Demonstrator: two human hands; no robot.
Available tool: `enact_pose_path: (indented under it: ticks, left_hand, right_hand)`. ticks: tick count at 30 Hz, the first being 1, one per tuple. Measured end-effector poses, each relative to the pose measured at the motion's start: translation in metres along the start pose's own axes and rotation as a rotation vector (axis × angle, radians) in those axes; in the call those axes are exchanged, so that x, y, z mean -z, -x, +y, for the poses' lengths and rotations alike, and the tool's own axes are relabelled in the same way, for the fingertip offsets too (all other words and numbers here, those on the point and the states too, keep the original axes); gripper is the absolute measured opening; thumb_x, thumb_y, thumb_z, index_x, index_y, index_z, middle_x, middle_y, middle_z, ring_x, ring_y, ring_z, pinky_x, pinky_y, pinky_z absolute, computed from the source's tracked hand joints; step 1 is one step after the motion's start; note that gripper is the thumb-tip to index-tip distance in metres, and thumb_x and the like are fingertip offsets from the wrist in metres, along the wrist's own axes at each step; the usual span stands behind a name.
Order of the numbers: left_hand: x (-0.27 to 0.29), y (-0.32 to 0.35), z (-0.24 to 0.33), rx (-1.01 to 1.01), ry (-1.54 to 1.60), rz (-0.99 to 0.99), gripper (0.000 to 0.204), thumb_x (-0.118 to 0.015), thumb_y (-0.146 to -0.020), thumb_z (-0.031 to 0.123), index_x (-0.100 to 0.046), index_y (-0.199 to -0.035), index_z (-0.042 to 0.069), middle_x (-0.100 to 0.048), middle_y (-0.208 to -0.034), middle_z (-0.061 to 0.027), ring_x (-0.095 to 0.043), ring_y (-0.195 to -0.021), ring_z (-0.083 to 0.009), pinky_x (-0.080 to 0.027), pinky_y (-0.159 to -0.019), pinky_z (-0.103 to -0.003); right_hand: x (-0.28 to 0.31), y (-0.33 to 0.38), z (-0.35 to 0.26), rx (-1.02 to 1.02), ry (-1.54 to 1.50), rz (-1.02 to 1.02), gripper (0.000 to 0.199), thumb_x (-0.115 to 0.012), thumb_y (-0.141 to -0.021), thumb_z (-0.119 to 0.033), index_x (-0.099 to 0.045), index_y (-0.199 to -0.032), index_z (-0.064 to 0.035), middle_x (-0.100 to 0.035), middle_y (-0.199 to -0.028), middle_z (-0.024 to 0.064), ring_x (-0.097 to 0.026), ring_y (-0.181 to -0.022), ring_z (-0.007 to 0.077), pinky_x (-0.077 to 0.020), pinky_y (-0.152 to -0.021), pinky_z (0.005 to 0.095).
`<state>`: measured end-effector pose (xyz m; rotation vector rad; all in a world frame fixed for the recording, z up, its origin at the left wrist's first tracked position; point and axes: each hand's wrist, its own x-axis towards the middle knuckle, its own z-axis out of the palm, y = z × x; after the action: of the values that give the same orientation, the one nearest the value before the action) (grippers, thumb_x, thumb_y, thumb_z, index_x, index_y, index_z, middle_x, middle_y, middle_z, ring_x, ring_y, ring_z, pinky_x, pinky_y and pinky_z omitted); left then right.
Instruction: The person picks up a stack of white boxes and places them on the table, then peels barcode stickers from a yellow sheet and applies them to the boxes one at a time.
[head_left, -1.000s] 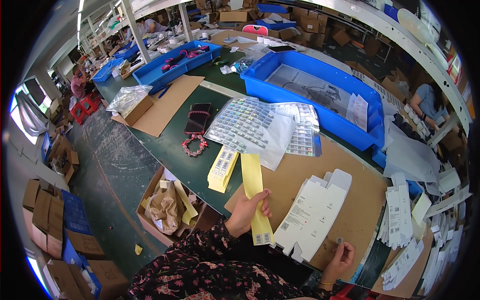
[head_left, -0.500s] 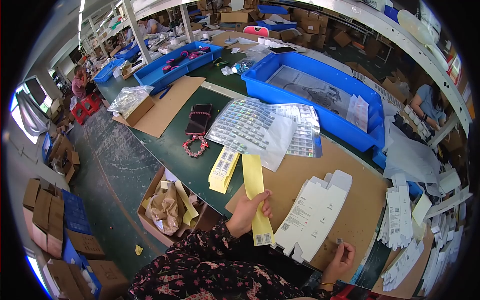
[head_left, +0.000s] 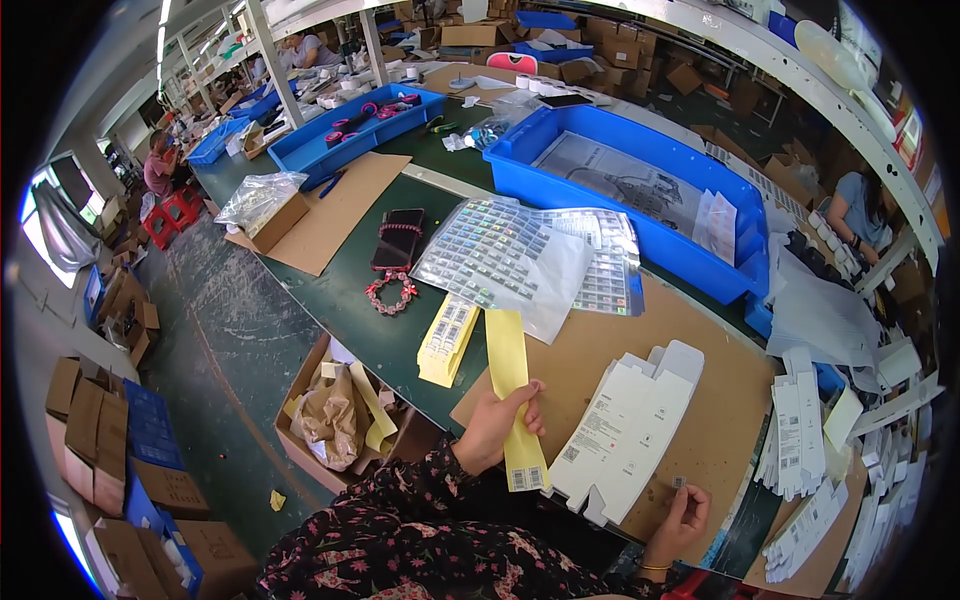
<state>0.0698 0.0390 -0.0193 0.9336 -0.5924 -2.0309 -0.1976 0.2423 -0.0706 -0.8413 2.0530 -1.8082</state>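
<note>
My left hand [head_left: 503, 424] is closed on a long yellow strip of label backing [head_left: 507, 350], with barcode labels at its lower end. My right hand [head_left: 682, 522] pinches a small barcode label [head_left: 679, 483] at the fingertips. Between my hands lies a flat, unfolded white carton [head_left: 630, 430], printed side up, on a brown cardboard sheet [head_left: 730, 390]. A stack of yellow label strips [head_left: 447, 340] rests beyond my left hand. Behind it spread clear sheets of small shiny stickers [head_left: 490, 250].
A large blue tray [head_left: 625, 262] stands at the back, and a smaller blue tray [head_left: 330, 150] holds pink-handled scissors. A phone [head_left: 398, 238] with a beaded strap lies left of the sticker sheets. Flat white cartons [head_left: 797, 430] pile up at right. A waste box [head_left: 300, 380] sits below the table's left edge.
Both my hands, the yellow strip and the small label hold almost the same place. Nothing on the table has visibly moved.
</note>
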Motion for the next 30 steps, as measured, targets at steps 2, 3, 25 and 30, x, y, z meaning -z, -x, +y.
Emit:
enact_pose_path:
  ticks: [2, 3, 25, 30]
  left_hand:
    - [0.001, 0.000, 0.000, -0.004, -0.002, -0.003, 0.021, -0.060, -0.107, 0.022, -0.058, -0.113, 0.002, -0.048, -0.068, -0.0031, -0.051, -0.062, -0.0163, -0.050, -0.066, -0.035]
    - [0.001, 0.000, 0.000, -0.004, -0.002, -0.003, 0.021, -0.060, -0.107, 0.022, -0.058, -0.113, 0.002, -0.048, -0.068, -0.0031, -0.051, -0.062, -0.0163, -0.050, -0.066, -0.035]
    - [0.005, -0.002, -0.002, -0.010, -0.019, -0.032, 0.026, -0.058, -0.107, 0.022, -0.059, -0.119, 0.000, -0.048, -0.070, -0.0030, -0.053, -0.064, -0.0166, -0.053, -0.069, -0.036]
    - [0.006, -0.004, -0.004, -0.015, -0.012, -0.040, 0.025, -0.058, -0.107, 0.022, -0.060, -0.119, 0.000, -0.048, -0.070, -0.0028, -0.053, -0.064, -0.0165, -0.053, -0.068, -0.036]
  right_hand:
    - [0.000, 0.000, 0.001, 0.002, -0.002, -0.001, 0.003, -0.061, -0.102, 0.000, -0.060, -0.103, 0.0018, -0.056, -0.105, 0.0043, -0.054, -0.097, 0.0136, -0.0454, -0.089, 0.0266]
    - [0.000, 0.000, 0.001, 0.003, -0.004, -0.001, 0.003, -0.061, -0.102, 0.000, -0.060, -0.103, 0.0018, -0.056, -0.105, 0.0043, -0.054, -0.097, 0.0136, -0.0454, -0.089, 0.0266]
    - [-0.006, -0.001, -0.004, 0.107, 0.023, 0.041, 0.003, -0.063, -0.103, -0.004, -0.063, -0.104, -0.0004, -0.060, -0.098, 0.0016, -0.054, -0.079, 0.0083, -0.0472, -0.071, 0.0225]
    - [-0.006, -0.001, -0.004, 0.108, 0.002, 0.033, 0.003, -0.062, -0.103, -0.003, -0.063, -0.103, -0.0003, -0.060, -0.098, 0.0017, -0.055, -0.079, 0.0083, -0.0470, -0.071, 0.0222]
